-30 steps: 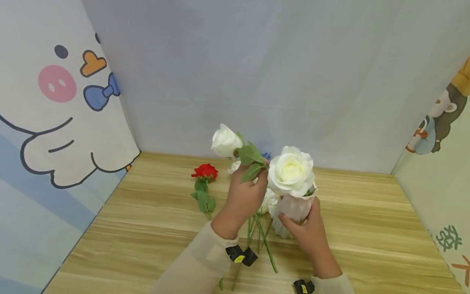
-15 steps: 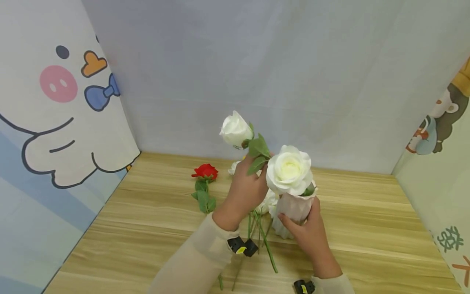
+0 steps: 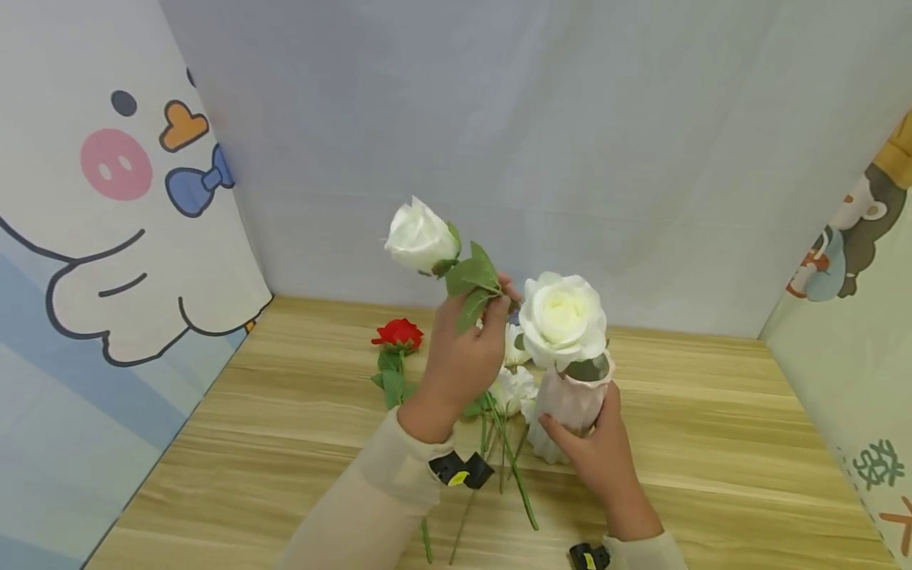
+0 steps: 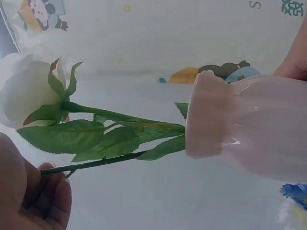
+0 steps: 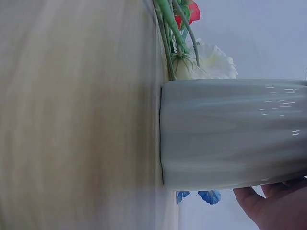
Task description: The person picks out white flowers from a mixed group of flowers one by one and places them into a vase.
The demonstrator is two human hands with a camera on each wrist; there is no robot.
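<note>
My left hand [image 3: 461, 352] pinches the green stem of a white rosebud [image 3: 422, 237], raised left of the vase, its head tilted to the left. In the left wrist view that stem [image 4: 103, 164] slants from the fingers to the vase's mouth; its lower end is hidden. A full-blown white rose [image 3: 563, 318] stands in the pale pink ribbed vase [image 3: 563, 408] and leans over its rim. My right hand [image 3: 602, 451] grips the upright vase from the right. In the right wrist view the vase's base meets the tabletop and fingers [image 5: 249, 201] touch its side.
Left on the wooden table [image 3: 712, 443] lies a red rose [image 3: 399, 334]. White flowers [image 3: 514, 389] lie close beside the vase, their crossing stems [image 3: 526, 495] pointing toward the front. A blue flower [image 5: 209, 196] shows behind the vase. A pale curtain [image 3: 541, 142] closes the back.
My left hand has risen and shifted left with the rosebud. The rose in the vase has moved up slightly, exposing more of the vase's mouth. My right hand and the vase stay put.
</note>
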